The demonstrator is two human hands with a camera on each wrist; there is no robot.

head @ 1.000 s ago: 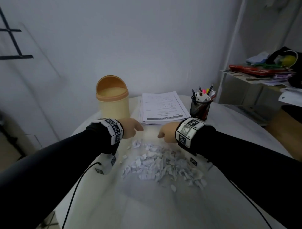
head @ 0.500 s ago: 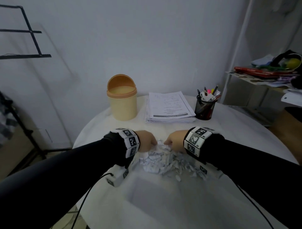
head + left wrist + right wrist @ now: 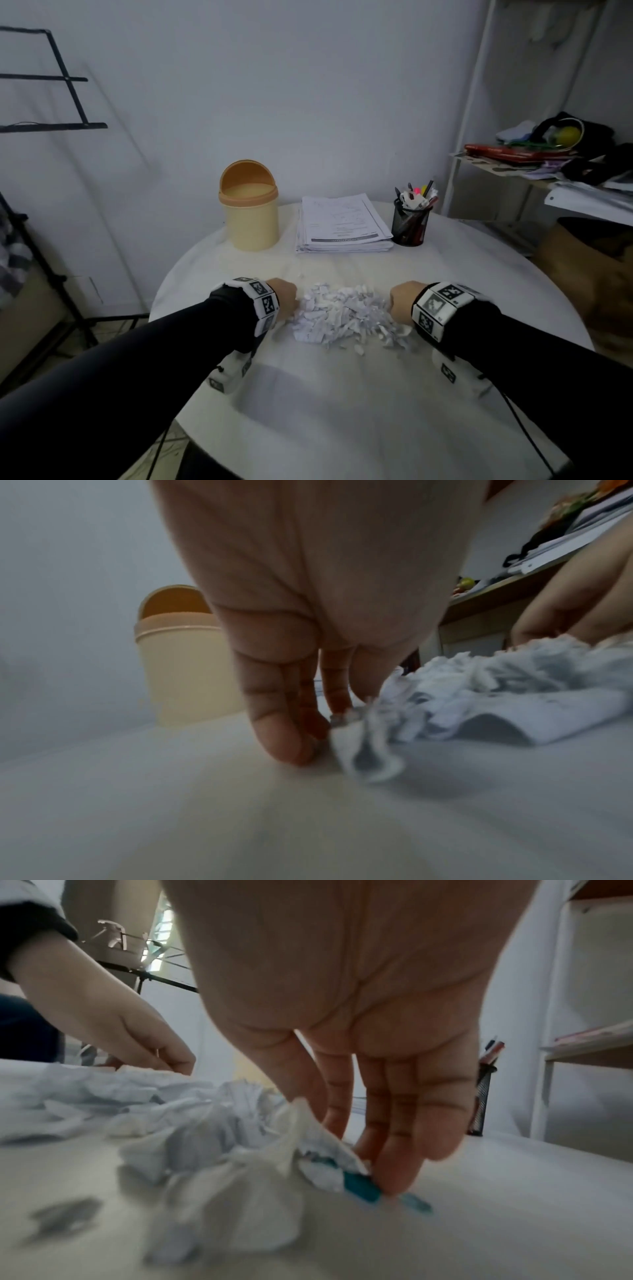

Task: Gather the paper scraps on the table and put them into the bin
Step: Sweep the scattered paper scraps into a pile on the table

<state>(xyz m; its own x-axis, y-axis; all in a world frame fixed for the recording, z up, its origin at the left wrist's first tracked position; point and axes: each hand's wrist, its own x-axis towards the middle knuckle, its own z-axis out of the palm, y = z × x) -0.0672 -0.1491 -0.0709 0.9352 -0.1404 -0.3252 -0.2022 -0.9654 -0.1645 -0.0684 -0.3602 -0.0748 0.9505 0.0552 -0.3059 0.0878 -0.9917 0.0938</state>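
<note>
Round white table [image 3: 342, 411] against pale wall [image 3: 308, 85]

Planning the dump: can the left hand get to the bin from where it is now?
Probably yes. The bin stands with its mouth open beyond the left hand, with only bare table between; the paper stack sits off to the side.

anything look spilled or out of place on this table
Only the paper scraps: torn white bits heaped loose on the table between the left hand and right hand, with a few strays at the near edge. The bin, paper stack and pen holder stand tidy behind.
</note>
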